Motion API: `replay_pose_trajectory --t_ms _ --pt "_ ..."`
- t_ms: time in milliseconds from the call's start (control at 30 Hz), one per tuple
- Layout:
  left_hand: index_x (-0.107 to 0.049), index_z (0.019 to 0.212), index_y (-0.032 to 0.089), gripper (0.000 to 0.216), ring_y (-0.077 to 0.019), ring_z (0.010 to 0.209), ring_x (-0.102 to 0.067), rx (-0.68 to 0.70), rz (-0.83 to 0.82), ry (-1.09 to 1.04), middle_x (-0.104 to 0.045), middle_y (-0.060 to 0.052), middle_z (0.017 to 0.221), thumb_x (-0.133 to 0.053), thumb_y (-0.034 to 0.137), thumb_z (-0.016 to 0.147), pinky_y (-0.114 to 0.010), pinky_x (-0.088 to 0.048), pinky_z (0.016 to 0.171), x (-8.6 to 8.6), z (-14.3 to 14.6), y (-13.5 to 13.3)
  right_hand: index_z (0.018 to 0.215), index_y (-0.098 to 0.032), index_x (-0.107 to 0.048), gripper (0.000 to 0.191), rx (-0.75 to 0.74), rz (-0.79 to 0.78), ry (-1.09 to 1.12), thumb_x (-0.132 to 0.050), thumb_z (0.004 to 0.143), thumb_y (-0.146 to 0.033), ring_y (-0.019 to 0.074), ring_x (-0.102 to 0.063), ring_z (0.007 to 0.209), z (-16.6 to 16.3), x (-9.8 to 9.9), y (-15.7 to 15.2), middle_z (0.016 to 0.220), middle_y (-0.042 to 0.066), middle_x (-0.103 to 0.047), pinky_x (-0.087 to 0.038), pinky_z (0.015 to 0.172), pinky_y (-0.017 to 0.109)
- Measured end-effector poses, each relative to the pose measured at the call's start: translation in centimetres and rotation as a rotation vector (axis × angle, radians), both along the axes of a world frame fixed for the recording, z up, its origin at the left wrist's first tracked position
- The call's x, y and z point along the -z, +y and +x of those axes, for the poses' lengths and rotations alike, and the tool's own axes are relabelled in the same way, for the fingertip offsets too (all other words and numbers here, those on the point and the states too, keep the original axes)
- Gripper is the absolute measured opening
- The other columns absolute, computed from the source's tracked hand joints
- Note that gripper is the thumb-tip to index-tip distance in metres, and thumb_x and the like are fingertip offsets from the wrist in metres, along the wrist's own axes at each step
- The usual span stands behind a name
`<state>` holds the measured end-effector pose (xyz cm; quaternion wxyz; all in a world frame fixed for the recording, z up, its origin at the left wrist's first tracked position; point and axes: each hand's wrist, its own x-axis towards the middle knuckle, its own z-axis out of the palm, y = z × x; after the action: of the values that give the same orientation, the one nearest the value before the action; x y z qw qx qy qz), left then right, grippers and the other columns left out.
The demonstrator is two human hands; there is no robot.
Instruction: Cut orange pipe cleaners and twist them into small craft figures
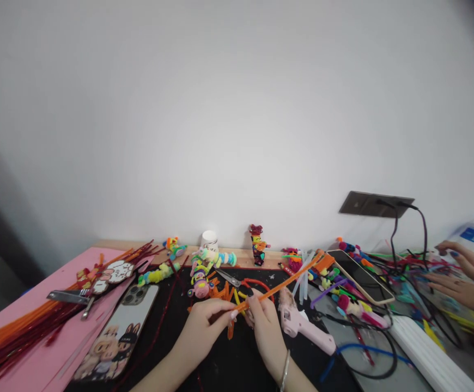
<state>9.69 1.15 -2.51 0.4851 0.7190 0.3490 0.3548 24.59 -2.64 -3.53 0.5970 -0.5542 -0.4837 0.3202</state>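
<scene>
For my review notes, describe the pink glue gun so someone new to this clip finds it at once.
Start at the black mat in the middle of the desk, where the person's right hand pinches an orange pipe cleaner. Just right of that hand lies the glue gun, on its side. It is the only smooth pale pink plastic tool among fuzzy, multicoloured pipe-cleaner pieces and dark cables.

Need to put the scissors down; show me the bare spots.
Bare black mat lies between the wrists, and pink sheet lies left of the phone. Past the glue gun, cables and pipe cleaners crowd everything.
</scene>
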Motion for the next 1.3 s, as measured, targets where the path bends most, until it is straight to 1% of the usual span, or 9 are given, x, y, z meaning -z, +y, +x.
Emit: replay_pose_trajectory --t_ms 100,200,333,467,567,900,1167,1233,1300 --pt "-0.074 0.081 0.018 0.017 -0.0193 0.082 -0.062 0.016 0.266 0.111 -0.071 -0.005 0.083 -0.059 0.024 0.087 -0.029 -0.045 0.079 -0.2 -0.3 0.1 0.064 -0.023 -0.046 0.038 -0.051 -0.014 -0.107 -0.047 0.088 -0.052 0.0138 -0.036 0.051 -0.1 -0.3 0.0 0.054 -0.005 -0.039 -0.031 0.047 0.025" --pt "-0.07 0.076 0.017 0.017 -0.0174 0.078 -0.059 0.031 0.361 0.19 -0.068 -0.004 0.079 -0.057 0.016 0.087 -0.027 -0.044 0.076 -0.2 -0.6 0.3 0.061 -0.022 -0.041 0.034 -0.162 -0.014 -0.296 -0.045 0.09 -0.041 0.0136 -0.04 0.055 -0.3 -0.9 0.0 0.058 -0.004 -0.041 -0.031 0.053 0.025" --pt "-0.065 0.069 0.016 0.022 -0.0136 0.069 -0.056 0.084 0.352 0.252 -0.063 -0.002 0.073 -0.054 0.012 0.088 -0.022 -0.042 0.066 -0.1 -0.9 0.3 0.061 -0.022 -0.038 0.031 -0.24 -0.034 -0.423 -0.041 0.09 -0.031 0.0127 -0.041 0.056 -0.3 -1.5 -0.1 0.058 -0.004 -0.041 -0.029 0.057 0.025" --pt "-0.065 0.067 0.015 0.027 -0.0127 0.068 -0.056 0.138 0.349 0.281 -0.06 0.0 0.069 -0.053 0.016 0.091 -0.021 -0.04 0.066 -0.1 -0.9 0.1 0.057 -0.023 -0.032 0.034 -0.131 -0.025 -0.411 -0.041 0.088 -0.033 0.0116 -0.035 0.053 0.0 -1.5 -0.1 0.055 -0.006 -0.033 -0.024 0.053 0.025" --pt "-0.067 0.069 0.015 0.026 -0.0129 0.069 -0.056 0.131 0.332 0.281 -0.06 0.0 0.07 -0.054 0.019 0.091 -0.021 -0.04 0.066 -0.3 -0.9 0.1 0.058 -0.024 -0.028 0.035 -0.09 -0.032 -0.365 -0.038 0.089 -0.036 0.0111 -0.031 0.052 0.1 -1.3 0.0 0.055 -0.007 -0.029 -0.023 0.051 0.025" --pt "-0.071 0.071 0.017 0.025 -0.0142 0.077 -0.059 0.145 0.25 0.173 -0.064 -0.002 0.079 -0.054 0.022 0.09 -0.022 -0.043 0.074 -0.6 -0.9 0.1 0.061 -0.022 -0.034 0.035 -0.101 -0.017 -0.334 -0.04 0.091 -0.039 0.0119 -0.036 0.054 0.1 -1.0 -0.2 0.057 -0.006 -0.034 -0.028 0.053 0.025" --pt "-0.066 0.06 0.015 0.021 -0.0118 0.058 -0.049 0.1 0.073 0.176 -0.055 0.001 0.06 -0.064 0.024 0.079 -0.022 -0.037 0.057 -0.8 -0.5 -0.1 0.061 -0.022 -0.037 0.038 -0.151 -0.043 -0.236 -0.045 0.09 -0.045 0.0122 -0.035 0.056 -0.2 -1.1 -0.3 0.059 -0.006 -0.035 -0.029 0.053 0.025" --pt "-0.068 0.065 0.015 0.021 -0.0122 0.058 -0.05 0.107 0.041 0.146 -0.057 0.0 0.062 -0.063 0.028 0.08 -0.022 -0.038 0.057 -0.9 -0.6 0.1 0.059 -0.022 -0.037 0.04 -0.1 -0.048 -0.183 -0.048 0.088 -0.047 0.012 -0.034 0.055 -0.1 -1.0 -0.2 0.057 -0.006 -0.034 -0.029 0.052 0.025" --pt "-0.071 0.078 0.015 0.023 -0.0132 0.059 -0.052 0.049 0.063 0.125 -0.061 -0.001 0.067 -0.058 0.034 0.084 -0.023 -0.039 0.059 -1.1 -0.9 0.4 0.06 -0.023 -0.038 0.04 -0.009 -0.02 -0.111 -0.05 0.086 -0.05 0.0117 -0.031 0.052 0.2 -0.9 0.0 0.056 -0.007 -0.033 -0.028 0.05 0.025"
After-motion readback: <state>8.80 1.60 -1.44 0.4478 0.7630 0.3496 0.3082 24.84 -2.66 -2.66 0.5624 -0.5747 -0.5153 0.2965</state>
